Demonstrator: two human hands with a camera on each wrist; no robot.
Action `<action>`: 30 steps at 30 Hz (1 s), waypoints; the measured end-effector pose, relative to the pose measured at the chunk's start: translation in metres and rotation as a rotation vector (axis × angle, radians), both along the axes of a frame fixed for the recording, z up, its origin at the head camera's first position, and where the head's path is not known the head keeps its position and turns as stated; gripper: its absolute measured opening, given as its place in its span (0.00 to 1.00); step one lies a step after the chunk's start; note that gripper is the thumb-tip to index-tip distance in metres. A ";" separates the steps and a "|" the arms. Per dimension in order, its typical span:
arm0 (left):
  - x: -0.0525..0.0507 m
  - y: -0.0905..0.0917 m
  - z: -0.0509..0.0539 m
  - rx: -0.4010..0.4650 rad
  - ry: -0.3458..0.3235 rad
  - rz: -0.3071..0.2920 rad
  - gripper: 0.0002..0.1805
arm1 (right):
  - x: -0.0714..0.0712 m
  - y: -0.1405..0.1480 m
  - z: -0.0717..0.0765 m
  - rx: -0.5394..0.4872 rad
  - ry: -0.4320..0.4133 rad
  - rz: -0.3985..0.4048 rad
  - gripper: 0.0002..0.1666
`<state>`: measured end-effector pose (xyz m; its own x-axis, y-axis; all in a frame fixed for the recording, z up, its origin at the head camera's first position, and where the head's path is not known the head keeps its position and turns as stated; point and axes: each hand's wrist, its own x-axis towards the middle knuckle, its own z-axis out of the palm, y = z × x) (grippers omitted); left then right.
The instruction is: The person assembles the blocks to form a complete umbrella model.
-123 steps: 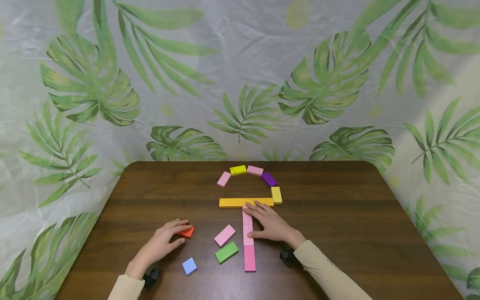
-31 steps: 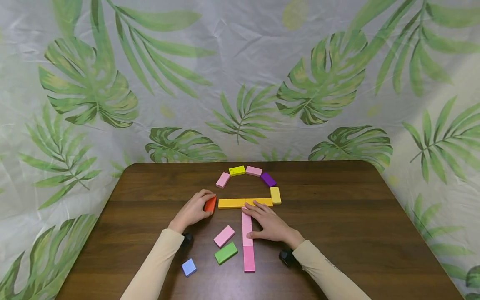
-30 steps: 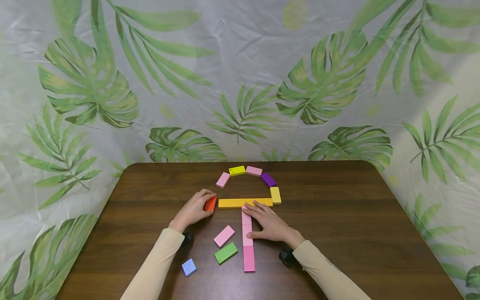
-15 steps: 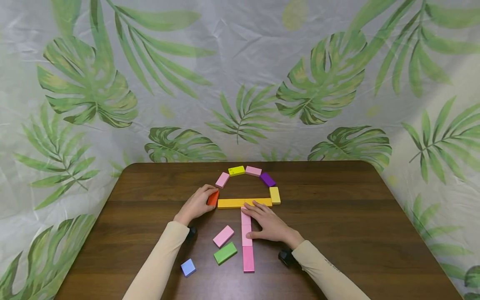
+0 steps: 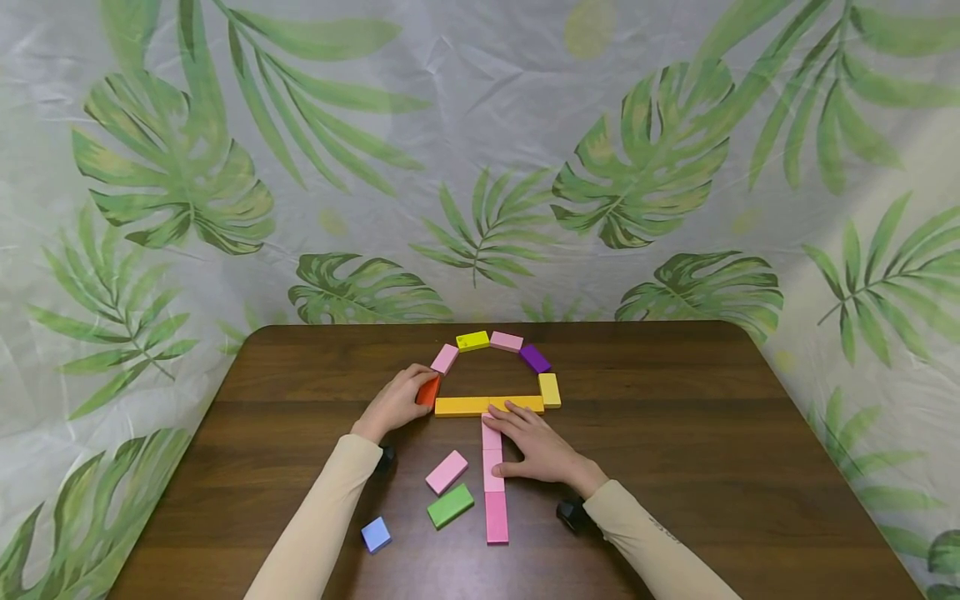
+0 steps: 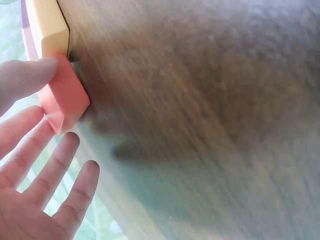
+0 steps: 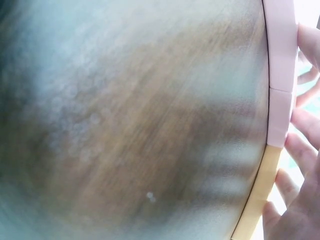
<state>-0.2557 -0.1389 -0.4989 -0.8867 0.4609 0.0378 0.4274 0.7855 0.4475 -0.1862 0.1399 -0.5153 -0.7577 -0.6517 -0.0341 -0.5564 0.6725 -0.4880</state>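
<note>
My left hand (image 5: 393, 403) pinches a red block (image 5: 427, 392) by the left end of a row of orange blocks (image 5: 459, 407). In the left wrist view, the thumb lies along one side of this red block (image 6: 71, 94) and fingertips meet its other side. The red block's far end lies close to a pink block (image 5: 445, 359), from which an arc runs through a yellow block (image 5: 472, 341) and a purple block (image 5: 536, 358) to a pale yellow block (image 5: 550, 390). Extended fingers of my right hand (image 5: 543, 448) rest on the orange row and the pink column (image 5: 492, 458) below it.
Loose on the brown table (image 5: 675, 417), between the forearms, lie a pink block (image 5: 447, 472), a green block (image 5: 451, 506) and a small blue block (image 5: 377, 534). A deeper pink block (image 5: 497, 517) forms the column's near end. Leaf-patterned cloth (image 5: 480, 167) hangs behind the table.
My left hand has brought the red block from the table's left side, rightward and away from me, to the orange row's end, turning it more upright in view. My right hand has stayed put.
</note>
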 end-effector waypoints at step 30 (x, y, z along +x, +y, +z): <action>-0.003 -0.002 -0.004 0.040 -0.009 -0.001 0.30 | 0.000 -0.001 -0.001 0.015 -0.005 -0.010 0.48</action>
